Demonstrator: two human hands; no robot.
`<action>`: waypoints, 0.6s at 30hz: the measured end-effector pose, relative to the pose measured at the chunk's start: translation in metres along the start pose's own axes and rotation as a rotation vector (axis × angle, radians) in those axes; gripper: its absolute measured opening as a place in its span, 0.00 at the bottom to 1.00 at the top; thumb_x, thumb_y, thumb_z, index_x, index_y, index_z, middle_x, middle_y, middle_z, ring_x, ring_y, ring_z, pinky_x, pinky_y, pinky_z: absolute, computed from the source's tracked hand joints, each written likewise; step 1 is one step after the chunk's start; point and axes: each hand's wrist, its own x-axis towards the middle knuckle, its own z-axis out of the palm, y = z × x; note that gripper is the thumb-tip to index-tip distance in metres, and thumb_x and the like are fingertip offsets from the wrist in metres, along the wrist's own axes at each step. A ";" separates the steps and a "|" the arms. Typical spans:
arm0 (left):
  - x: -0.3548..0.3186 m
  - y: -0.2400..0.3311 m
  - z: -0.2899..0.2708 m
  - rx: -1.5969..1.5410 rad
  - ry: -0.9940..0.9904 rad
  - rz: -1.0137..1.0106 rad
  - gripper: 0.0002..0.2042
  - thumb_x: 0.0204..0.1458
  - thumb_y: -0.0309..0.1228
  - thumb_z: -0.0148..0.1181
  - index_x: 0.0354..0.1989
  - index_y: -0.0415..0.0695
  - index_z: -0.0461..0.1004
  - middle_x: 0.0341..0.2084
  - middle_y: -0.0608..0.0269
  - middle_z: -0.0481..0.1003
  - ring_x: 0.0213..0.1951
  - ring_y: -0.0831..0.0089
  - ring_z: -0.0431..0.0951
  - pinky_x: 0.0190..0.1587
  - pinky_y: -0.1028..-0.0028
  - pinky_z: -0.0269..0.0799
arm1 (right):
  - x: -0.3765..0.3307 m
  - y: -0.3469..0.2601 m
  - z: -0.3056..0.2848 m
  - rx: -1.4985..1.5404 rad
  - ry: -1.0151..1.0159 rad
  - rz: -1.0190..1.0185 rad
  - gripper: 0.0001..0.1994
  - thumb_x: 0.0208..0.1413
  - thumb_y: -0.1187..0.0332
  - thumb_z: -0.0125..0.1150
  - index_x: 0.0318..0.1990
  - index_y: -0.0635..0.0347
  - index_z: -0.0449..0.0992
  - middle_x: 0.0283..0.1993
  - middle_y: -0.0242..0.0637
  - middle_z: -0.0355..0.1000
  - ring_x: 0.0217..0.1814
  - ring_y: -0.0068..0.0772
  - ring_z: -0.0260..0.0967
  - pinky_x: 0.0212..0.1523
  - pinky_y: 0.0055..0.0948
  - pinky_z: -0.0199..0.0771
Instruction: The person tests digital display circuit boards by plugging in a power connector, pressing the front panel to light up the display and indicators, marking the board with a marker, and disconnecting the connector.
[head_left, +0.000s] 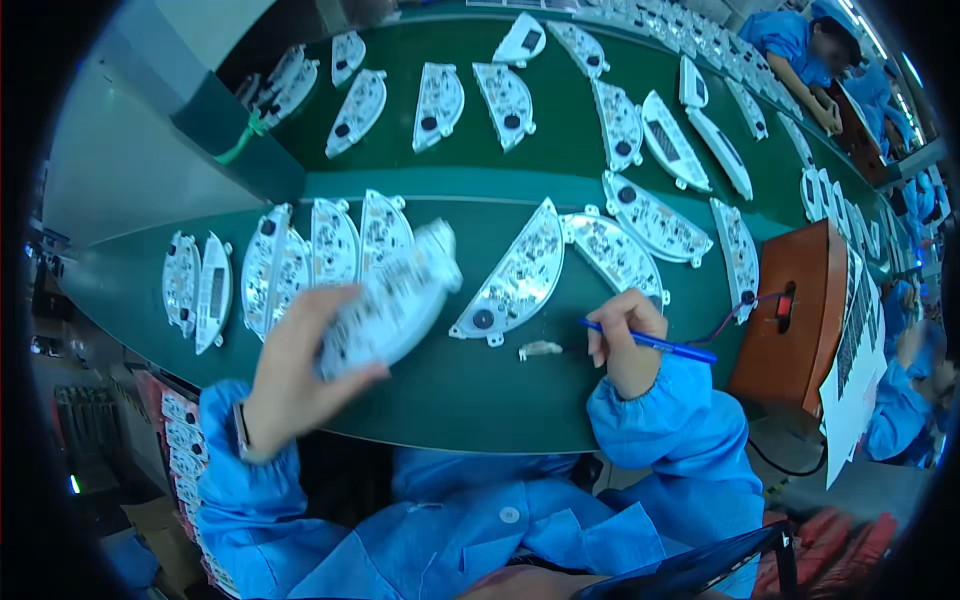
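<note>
My left hand is closed around a white half-moon circuit board, lifted above the green bench and tilted. Motion blurs that board, so its parts cannot be made out. Between the fingers of my right hand is a blue pen, its shaft slanting down to the right. Left of this hand a small pale connector lies on the bench, with a dark lead running toward my fingers. A larger half-moon board rests flat between my hands, and another board overlaps it on the right.
Several similar boards stand close together at left. More lie on the raised green shelf behind. A brown box with a purple wire and hanging papers is at right. A co-worker sits far right.
</note>
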 end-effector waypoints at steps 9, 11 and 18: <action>0.203 -0.136 0.018 -0.055 0.223 -0.315 0.28 0.44 0.40 0.67 0.49 0.33 0.67 0.41 0.44 0.74 0.40 0.59 0.77 0.42 0.66 0.71 | 0.005 0.003 -0.003 0.035 -0.142 0.074 0.05 0.58 0.74 0.54 0.30 0.65 0.72 0.19 0.32 0.67 0.15 0.15 0.60 0.14 0.17 0.57; 0.249 -0.164 0.028 0.000 0.268 -0.381 0.27 0.46 0.40 0.65 0.49 0.34 0.66 0.39 0.44 0.74 0.41 0.56 0.75 0.45 0.65 0.69 | 0.008 0.001 -0.005 0.012 -0.185 0.077 0.05 0.58 0.76 0.52 0.31 0.66 0.72 0.19 0.33 0.67 0.15 0.17 0.61 0.15 0.17 0.59; 0.380 -0.223 0.073 0.351 0.480 -0.292 0.23 0.47 0.38 0.64 0.42 0.34 0.66 0.37 0.41 0.74 0.42 0.46 0.75 0.41 0.55 0.73 | 0.013 -0.013 -0.015 0.017 -0.201 0.098 0.03 0.54 0.78 0.59 0.29 0.65 0.74 0.20 0.35 0.71 0.18 0.18 0.66 0.16 0.17 0.62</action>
